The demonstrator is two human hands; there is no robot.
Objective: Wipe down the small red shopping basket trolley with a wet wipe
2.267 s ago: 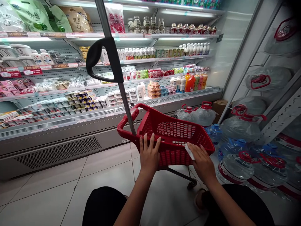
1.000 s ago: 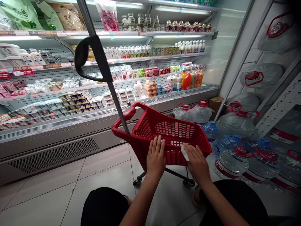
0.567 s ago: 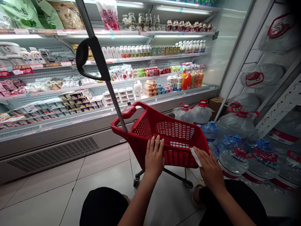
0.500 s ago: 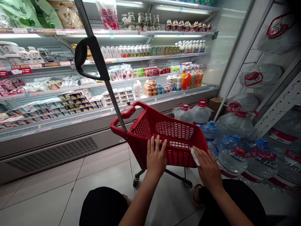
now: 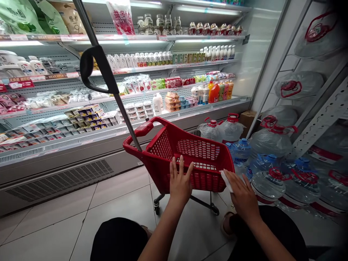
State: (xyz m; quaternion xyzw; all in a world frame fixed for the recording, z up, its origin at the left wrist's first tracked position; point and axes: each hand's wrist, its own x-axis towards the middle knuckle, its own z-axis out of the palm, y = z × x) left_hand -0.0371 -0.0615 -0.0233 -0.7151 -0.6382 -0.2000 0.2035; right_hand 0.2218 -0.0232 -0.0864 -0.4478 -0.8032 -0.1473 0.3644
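A red plastic shopping cart (image 5: 185, 183) with pierced basket walls stands in front of me, its basket showing no goods. My left hand (image 5: 180, 183) lies against the upper near side of the basket, fingers outstretched and spread. At the basket's right end, my right hand (image 5: 241, 197) holds a crumpled white tissue (image 5: 226, 180) under its fingers, close to the rim. The tissue is mostly covered by the hand. From the cart's left end rises a slanted grey pole (image 5: 125, 112) with a black loop grip (image 5: 95, 69).
A refrigerated display shelf (image 5: 174, 117) with bottles, cups and packs runs behind the cart. To the right, large water jugs (image 5: 268, 186) crowd the floor beside a white metal rack (image 5: 318, 119). My knees (image 5: 116, 239) frame the tiled floor (image 5: 51, 217).
The cart has shifted slightly left, its pole and grip too. Its right end is now a little farther from my right hand. Both hands keep almost the same place and pose.
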